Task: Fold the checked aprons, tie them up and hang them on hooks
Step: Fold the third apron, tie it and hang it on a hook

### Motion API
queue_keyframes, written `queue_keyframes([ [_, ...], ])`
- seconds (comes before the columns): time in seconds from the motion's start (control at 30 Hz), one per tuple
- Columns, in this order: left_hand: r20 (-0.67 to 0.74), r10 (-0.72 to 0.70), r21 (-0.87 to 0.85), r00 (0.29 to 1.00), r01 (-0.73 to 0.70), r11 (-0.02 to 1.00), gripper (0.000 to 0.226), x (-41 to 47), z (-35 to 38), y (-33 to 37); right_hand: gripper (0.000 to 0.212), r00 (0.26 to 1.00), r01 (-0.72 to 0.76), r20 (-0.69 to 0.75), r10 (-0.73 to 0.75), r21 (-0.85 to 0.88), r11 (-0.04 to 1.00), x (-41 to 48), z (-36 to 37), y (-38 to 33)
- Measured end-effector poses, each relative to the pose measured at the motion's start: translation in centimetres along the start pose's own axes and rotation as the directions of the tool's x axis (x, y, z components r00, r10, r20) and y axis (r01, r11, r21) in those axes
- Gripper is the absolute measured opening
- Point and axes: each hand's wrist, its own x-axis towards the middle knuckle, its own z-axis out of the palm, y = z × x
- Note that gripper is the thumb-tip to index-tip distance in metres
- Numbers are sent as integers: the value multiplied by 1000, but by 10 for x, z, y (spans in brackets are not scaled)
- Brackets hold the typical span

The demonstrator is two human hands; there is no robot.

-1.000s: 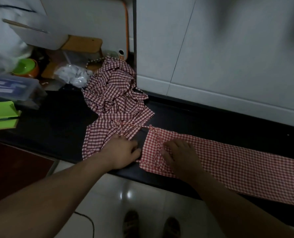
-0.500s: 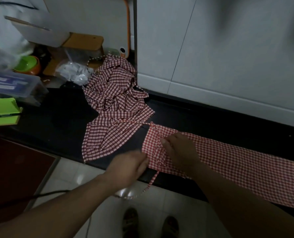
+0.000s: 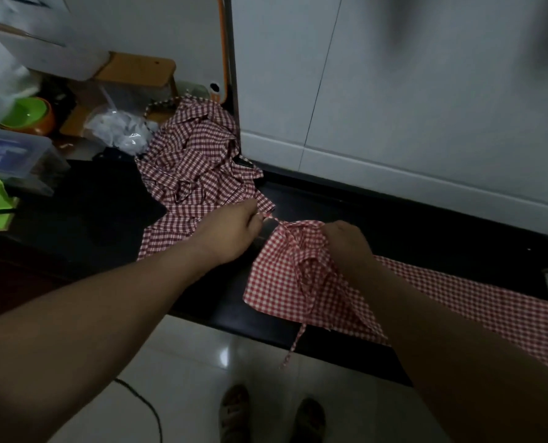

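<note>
Crumpled checked apron pile (image 3: 196, 167) sits back left on the tabletop (image 3: 410, 225), against the wall. Left hand (image 3: 231, 233) is fisted around a tie strap (image 3: 271, 219), taut toward the folded apron (image 3: 275, 282). Right hand (image 3: 346, 241) has its fingers curled, gripping that apron's top edge (fingertips hidden). The apron lies flat to the right of the pile; a second strap (image 3: 298, 340) dangles off the front edge.

Only 1 camera, worn on the head, looks down and forward, close above the left hand (image 3: 231, 231) and right hand (image 3: 346, 241); the wall (image 3: 394, 91) rises beyond them.
</note>
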Motion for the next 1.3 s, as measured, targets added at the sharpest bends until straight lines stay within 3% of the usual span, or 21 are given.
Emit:
queue_keyframes([
  [0.07, 30, 33, 10, 999, -33, 999, 29, -28, -6, 10, 36, 1000, -23, 19, 23, 45, 999, 1, -1, 2],
  [0.13, 183, 98, -36, 978, -93, 995, 38, -61, 3, 22, 37, 998, -54, 49, 49, 90, 994, 7, 5, 7],
  [0.27, 581, 135, -120, 803, -79, 990, 39, -112, 47, 33, 31, 999, -17, 35, 23, -149, 989, 13, 17, 10],
  [0.33, 675, 95, -133, 732, -7, 991, 41, -127, 66, 34, 29, 999, -8, 39, 17, -219, 976, 12, 21, 8],
  [0.4, 643, 87, -127, 761, -6, 992, 40, -131, 73, 34, 27, 998, 23, 61, -10, -210, 977, 11, 21, 10],
  [0.47, 524, 79, -124, 848, -16, 992, 37, -124, 67, 36, 26, 989, -64, 132, 66, -17, 998, 6, 22, 7],
  [0.53, 352, 15, -146, 936, 39, 989, 36, -108, 52, 38, 36, 992, -93, 96, 83, 97, 991, 0, 20, 5],
  [0.6, 137, -78, -223, 987, 108, 969, 37, -85, 37, 39, 51, 996, -44, 79, 44, -4, 999, -7, 19, 8],
  [0.7, -113, -156, -289, 981, 117, 950, 34, -45, 19, 40, 53, 993, 67, 101, -54, -124, 990, -24, 13, 9],
  [0.8, -191, -94, -229, 977, 49, 972, 32, -9, 8, 40, 45, 954, 278, 162, -251, -178, 944, -40, 14, 15],
  [0.87, -213, -51, -141, 976, 21, 990, 30, 5, 6, 39, 57, 870, 458, 306, -385, -220, 861, -51, 15, 25],
  [0.93, -265, -48, 5, 963, 51, 999, 25, 6, 8, 37, 82, 792, 577, 453, -409, -337, 744, -54, 15, 43],
  [1.0, -361, -78, 48, 929, 102, 994, 19, -9, 14, 37, 75, 765, 626, 504, -400, -438, 645, -51, 15, 56],
  [1.07, -365, -70, -54, 929, 55, 997, 13, -39, 26, 43, 58, 765, 631, 495, -412, -446, 635, -51, 12, 58],
  [1.17, -131, -14, -169, 991, -8, 986, 22, -91, 52, 56, 9, 799, 571, 422, -429, -309, 760, -48, 8, 48],
  [1.23, -9, 44, -156, 999, -44, 987, 22, -112, 70, 59, 13, 855, 471, 369, -365, -257, 844, -44, 4, 41],
  [1.3, 18, 16, -168, 1000, -12, 986, 18, -115, 79, 61, 10, 894, 344, 370, -253, -206, 916, -40, -1, 35],
])
